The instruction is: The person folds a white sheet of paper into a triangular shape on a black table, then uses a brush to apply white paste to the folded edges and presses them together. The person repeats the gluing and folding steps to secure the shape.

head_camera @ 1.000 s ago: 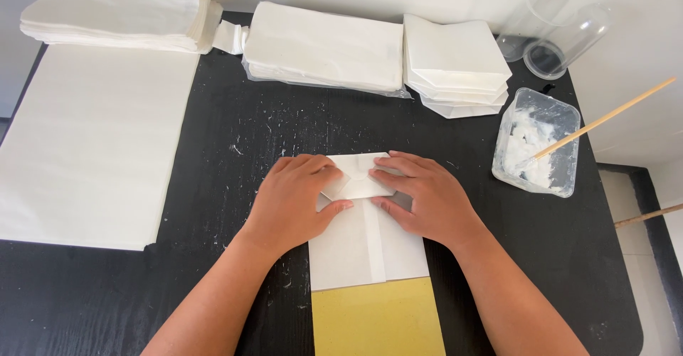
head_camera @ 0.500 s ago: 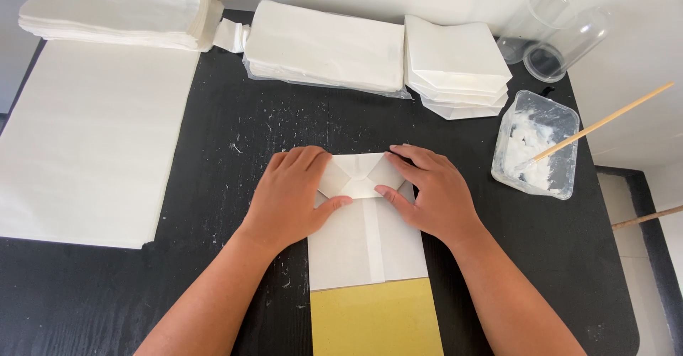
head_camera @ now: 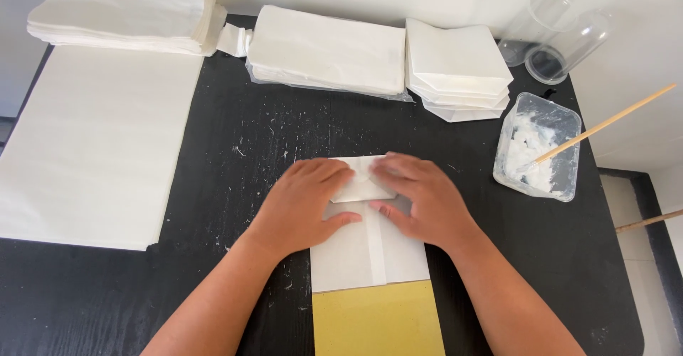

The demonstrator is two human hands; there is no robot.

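White paper bag [head_camera: 370, 249] flat under left hand [head_camera: 306, 203], right hand [head_camera: 420, 199].

Both forearms are bare from the bottom edge of the view up to the wrists; no sleeve shows. The left hand [head_camera: 302, 203] and the right hand [head_camera: 423, 199] wear no gloves. The fingers are broad, with short nails, plain as far as the slightly blurred view lets one tell. The wrists just behind the hands look bare as well
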